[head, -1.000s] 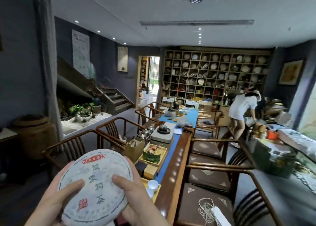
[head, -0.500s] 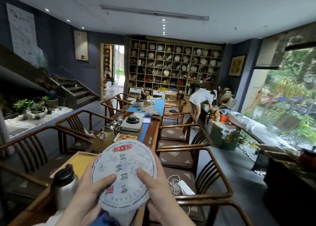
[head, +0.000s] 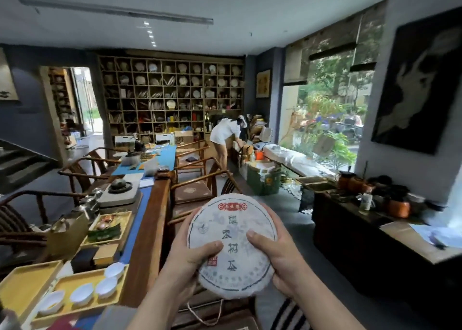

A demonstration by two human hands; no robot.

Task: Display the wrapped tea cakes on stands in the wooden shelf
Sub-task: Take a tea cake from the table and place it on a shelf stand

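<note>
A round tea cake (head: pixel 232 232) in white paper with a red label and dark characters is held upright, face toward me, at chest height. My left hand (head: pixel 185 259) grips its left edge, thumb across the front. On the other side, my right hand (head: pixel 277 254) holds the edge with its thumb on the face. The big wooden shelf (head: pixel 172 97) of square compartments fills the far wall. Several wrapped tea cakes stand in its upper cells.
A long wooden table (head: pixel 150 219) with a blue runner, trays (head: pixel 75 292) of white cups and tea ware runs along my left. Wooden armchairs (head: pixel 197 179) line its right side. A person in white (head: pixel 223 139) bends by the shelf. Boxes and a low dark cabinet (head: pixel 375 232) stand right.
The view has swung to the right, so the table now lies left and the window and cabinet show at right. The tea cake stays in both hands, now right of centre.
</note>
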